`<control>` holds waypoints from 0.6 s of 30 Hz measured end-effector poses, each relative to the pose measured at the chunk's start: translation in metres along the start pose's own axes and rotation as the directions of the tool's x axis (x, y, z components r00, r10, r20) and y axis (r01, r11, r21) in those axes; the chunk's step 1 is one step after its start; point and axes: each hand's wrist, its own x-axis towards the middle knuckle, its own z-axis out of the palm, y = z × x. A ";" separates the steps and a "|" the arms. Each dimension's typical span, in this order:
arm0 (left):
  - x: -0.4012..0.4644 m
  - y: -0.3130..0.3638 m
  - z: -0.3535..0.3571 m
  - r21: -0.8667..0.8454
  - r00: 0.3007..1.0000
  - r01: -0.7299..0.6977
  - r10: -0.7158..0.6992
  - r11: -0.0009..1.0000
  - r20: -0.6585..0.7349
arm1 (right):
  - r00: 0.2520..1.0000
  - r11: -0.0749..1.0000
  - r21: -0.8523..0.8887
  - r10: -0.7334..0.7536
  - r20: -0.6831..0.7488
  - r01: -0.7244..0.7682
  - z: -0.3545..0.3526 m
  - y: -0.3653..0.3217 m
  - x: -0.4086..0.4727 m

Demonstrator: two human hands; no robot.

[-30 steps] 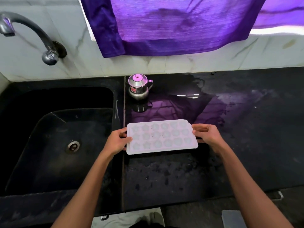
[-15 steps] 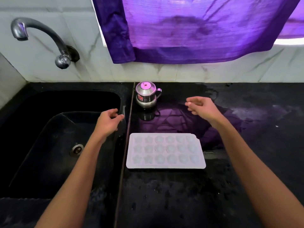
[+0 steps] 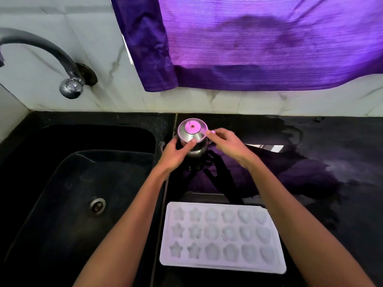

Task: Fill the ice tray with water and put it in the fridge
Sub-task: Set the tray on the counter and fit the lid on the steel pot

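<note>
1. The tap (image 3: 43, 52) runs off the left edge, so its spout is out of sight; the purple curtain (image 3: 259, 42) is cut off at the top and right.
2. The steel pot's (image 3: 192, 137) lower body is partly hidden behind the left hand (image 3: 176, 154), and its handle cannot be made out behind the right hand (image 3: 226, 143). Whether the pot holds water cannot be told.
3. A glossy black worktop (image 3: 331, 162) meets a white marbled wall; the curtain's purple glow and the forearms reflect in the wet-looking stone. A black sink (image 3: 72, 193) with a metal drain (image 3: 97, 205) is set into it on the left.
4. The left hand wraps the pot's side, thumb on the lid's slope; the right hand's fingertips pinch at the lid's right rim. Both grip the pot, which stands upright at the back of the worktop, just right of the sink.
5. The ice tray (image 3: 221, 237), pale and rectangular, lies flat on the worktop near the front edge, between the forearms and apart from both hands. It has three rows of star, flower and heart-like moulds; whether they are filled is unclear.
</note>
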 end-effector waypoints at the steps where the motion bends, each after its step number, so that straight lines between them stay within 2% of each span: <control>1: 0.002 -0.003 0.000 0.003 1.000 -0.010 0.010 1.000 0.007 | 1.000 1.000 0.015 -0.005 -0.001 0.005 0.002 0.002 0.001; 11: -0.001 -0.011 0.007 -0.064 0.994 -0.109 0.110 0.992 0.015 | 0.998 0.995 0.098 -0.012 -0.055 0.018 0.004 0.004 -0.010; 18: -0.040 0.018 0.032 -0.171 0.974 -0.225 0.220 0.959 -0.048 | 0.989 0.977 0.212 -0.005 -0.148 0.037 -0.023 -0.011 -0.068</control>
